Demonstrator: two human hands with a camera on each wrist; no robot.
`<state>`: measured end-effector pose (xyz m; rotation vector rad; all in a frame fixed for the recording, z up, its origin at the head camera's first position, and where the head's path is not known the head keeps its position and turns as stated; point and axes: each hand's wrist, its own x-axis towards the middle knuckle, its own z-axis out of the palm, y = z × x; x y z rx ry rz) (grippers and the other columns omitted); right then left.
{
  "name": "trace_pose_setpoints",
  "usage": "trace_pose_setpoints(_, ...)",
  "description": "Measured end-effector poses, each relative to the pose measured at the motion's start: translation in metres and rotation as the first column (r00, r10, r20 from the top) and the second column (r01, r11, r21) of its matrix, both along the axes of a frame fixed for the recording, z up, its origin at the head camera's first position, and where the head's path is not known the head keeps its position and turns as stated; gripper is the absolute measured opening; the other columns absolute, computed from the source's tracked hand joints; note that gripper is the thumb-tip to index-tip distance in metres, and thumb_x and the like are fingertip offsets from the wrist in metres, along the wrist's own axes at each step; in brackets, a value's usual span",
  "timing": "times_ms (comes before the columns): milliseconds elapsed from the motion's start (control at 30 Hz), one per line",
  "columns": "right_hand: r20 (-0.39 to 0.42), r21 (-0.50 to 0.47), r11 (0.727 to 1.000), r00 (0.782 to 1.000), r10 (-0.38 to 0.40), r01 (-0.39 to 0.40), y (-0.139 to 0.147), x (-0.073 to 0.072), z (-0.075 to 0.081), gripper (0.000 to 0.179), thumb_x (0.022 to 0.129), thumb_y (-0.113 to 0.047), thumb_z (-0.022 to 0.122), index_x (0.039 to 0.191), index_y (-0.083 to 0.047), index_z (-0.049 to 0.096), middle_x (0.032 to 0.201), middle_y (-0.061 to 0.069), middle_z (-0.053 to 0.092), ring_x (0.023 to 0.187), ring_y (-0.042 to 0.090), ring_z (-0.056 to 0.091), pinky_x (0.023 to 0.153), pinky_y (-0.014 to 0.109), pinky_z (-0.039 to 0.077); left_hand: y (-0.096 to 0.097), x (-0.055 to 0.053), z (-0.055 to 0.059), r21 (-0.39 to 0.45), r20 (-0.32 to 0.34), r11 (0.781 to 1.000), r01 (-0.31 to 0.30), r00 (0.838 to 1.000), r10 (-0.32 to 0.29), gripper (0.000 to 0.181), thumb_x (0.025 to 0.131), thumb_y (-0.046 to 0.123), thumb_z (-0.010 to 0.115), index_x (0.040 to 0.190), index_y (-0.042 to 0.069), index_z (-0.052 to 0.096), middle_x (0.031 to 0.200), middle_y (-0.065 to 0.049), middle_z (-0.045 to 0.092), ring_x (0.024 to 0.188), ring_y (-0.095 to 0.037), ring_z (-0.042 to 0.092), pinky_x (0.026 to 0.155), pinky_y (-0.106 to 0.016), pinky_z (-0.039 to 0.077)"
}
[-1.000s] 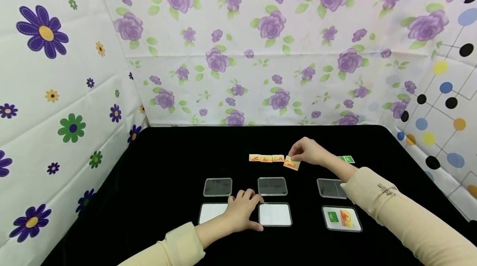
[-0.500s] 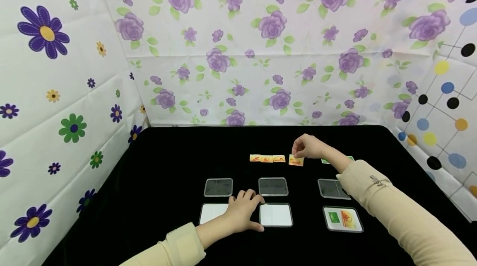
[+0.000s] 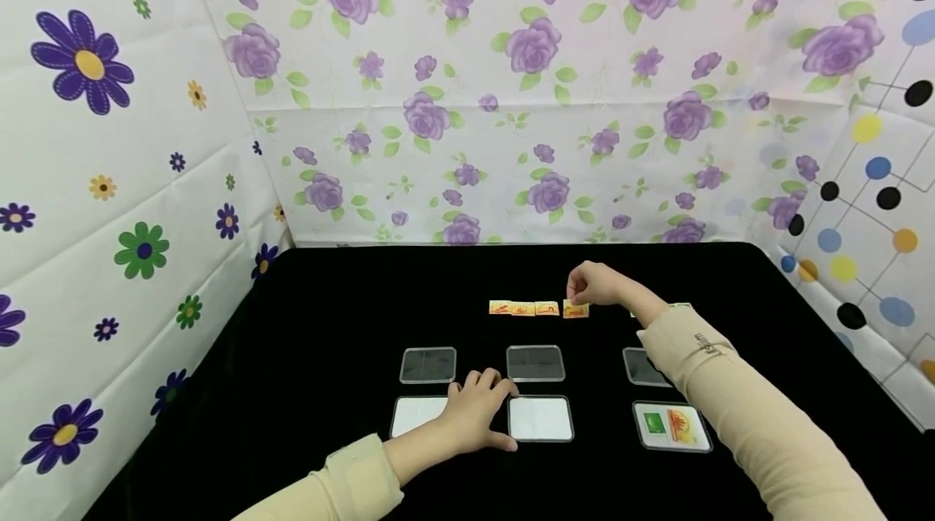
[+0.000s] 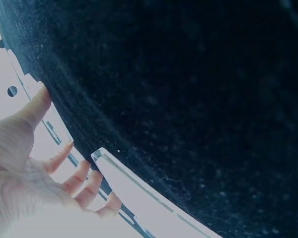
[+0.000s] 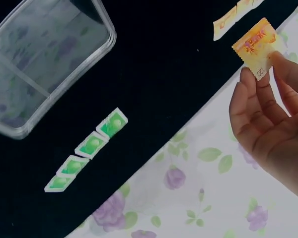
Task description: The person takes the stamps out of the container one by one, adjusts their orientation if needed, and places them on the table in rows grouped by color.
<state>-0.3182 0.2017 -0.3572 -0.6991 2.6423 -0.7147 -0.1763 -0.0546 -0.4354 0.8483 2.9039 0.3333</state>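
Between thumb and fingers, my right hand (image 3: pixel 601 284) pinches a yellow-orange postage stamp (image 5: pixel 256 45) with perforated edges, at the right end of a row of similar orange stamps (image 3: pixel 523 309). The right wrist view shows this stamp's printed face, with the thumb over one corner. My left hand (image 3: pixel 475 411) lies with spread fingers between two white-backed clear cases. Its index finger reaches the corner of the right white case (image 3: pixel 540 419), and its wrist overlaps the left white case (image 3: pixel 416 415). Nothing is held in it.
Three clear covers (image 3: pixel 536 364) form a row behind the cases. A case with one green and one orange stamp (image 3: pixel 672 426) lies at right. Several green stamps (image 5: pixel 92 145) form a line, mostly hidden by the right forearm in the head view. Floral cloth (image 3: pixel 467 99) walls the black table.
My right hand has turned the tilted stamp straight and brought it slightly farther back, level with the orange row. My left hand has stayed in place.
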Motion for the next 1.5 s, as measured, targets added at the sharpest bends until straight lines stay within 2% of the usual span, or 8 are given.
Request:
trace_pose_setpoints(367, -0.001, 0.077, 0.995, 0.998, -0.069, 0.069, -0.005, -0.013, -0.018, 0.01, 0.089, 0.0, 0.058, 0.079, -0.002, 0.061, 0.078, 0.01, 0.061, 0.066, 0.016, 0.051, 0.064, 0.03, 0.043, 0.002, 0.0, -0.002, -0.009, -0.008, 1.0, -0.004, 1.0, 0.004, 0.069, 0.066, 0.049, 0.08, 0.122, 0.02, 0.053, 0.126, -0.006, 0.049, 0.112, -0.025, 0.047, 0.082, -0.046, 0.042)
trace_pose_setpoints(667, 0.045, 0.044, 0.997, 0.997, -0.063, 0.061, 0.005, -0.023, -0.033, 0.009, 0.09, 0.001, 0.056, 0.082, 0.0, 0.06, 0.077, 0.009, 0.059, 0.067, 0.016, 0.05, 0.064, 0.028, 0.042, 0.002, -0.002, -0.006, -0.007, -0.016, 1.0, 0.002, 1.0, -0.002, 0.07, 0.065, 0.05, 0.079, 0.123, 0.02, 0.053, 0.126, -0.007, 0.049, 0.112, -0.026, 0.046, 0.082, -0.047, 0.042)
trace_pose_setpoints(967, 0.005, 0.007, 0.994, 0.994, -0.106, 0.106, 0.006, -0.031, -0.044, 0.007, 0.088, -0.001, 0.06, 0.081, 0.0, 0.06, 0.075, 0.007, 0.058, 0.066, 0.014, 0.05, 0.062, 0.027, 0.043, -0.001, -0.001, -0.003, -0.009, -0.016, 1.0, -0.001, 1.0, 0.001, 0.07, 0.066, 0.049, 0.079, 0.123, 0.02, 0.053, 0.126, -0.006, 0.05, 0.113, -0.026, 0.047, 0.082, -0.046, 0.042)
trace_pose_setpoints(1067, -0.01, 0.015, 0.994, 0.994, -0.107, 0.107, 0.003, -0.032, -0.048, 0.007, 0.088, -0.001, 0.06, 0.081, -0.001, 0.06, 0.076, 0.008, 0.058, 0.068, 0.016, 0.051, 0.065, 0.03, 0.044, -0.001, -0.001, -0.003, -0.015, -0.014, 1.0, 0.003, 1.0, -0.003, 0.069, 0.066, 0.049, 0.079, 0.123, 0.02, 0.053, 0.126, -0.006, 0.05, 0.113, -0.026, 0.047, 0.082, -0.047, 0.042)
trace_pose_setpoints(1267, -0.06, 0.024, 0.984, 0.983, -0.176, 0.178, -0.001, -0.034, -0.054, 0.007, 0.087, 0.0, 0.061, 0.08, -0.001, 0.061, 0.078, 0.011, 0.06, 0.071, 0.02, 0.055, 0.067, 0.034, 0.047, 0.0, -0.003, -0.004, -0.02, -0.023, 1.0, 0.01, 1.0, -0.011, 0.07, 0.066, 0.05, 0.079, 0.124, 0.02, 0.052, 0.125, -0.005, 0.049, 0.111, -0.025, 0.047, 0.081, -0.046, 0.043)
trace_pose_setpoints(1500, -0.071, 0.044, 0.976, 0.975, -0.212, 0.215, -0.008, -0.034, -0.057, 0.007, 0.087, 0.002, 0.06, 0.081, 0.001, 0.061, 0.078, 0.013, 0.061, 0.07, 0.021, 0.054, 0.065, 0.032, 0.045, -0.001, -0.003, -0.004, -0.032, -0.02, 0.999, 0.004, 1.0, -0.004, 0.071, 0.066, 0.051, 0.078, 0.124, 0.02, 0.052, 0.126, -0.005, 0.049, 0.112, -0.025, 0.047, 0.081, -0.046, 0.043)
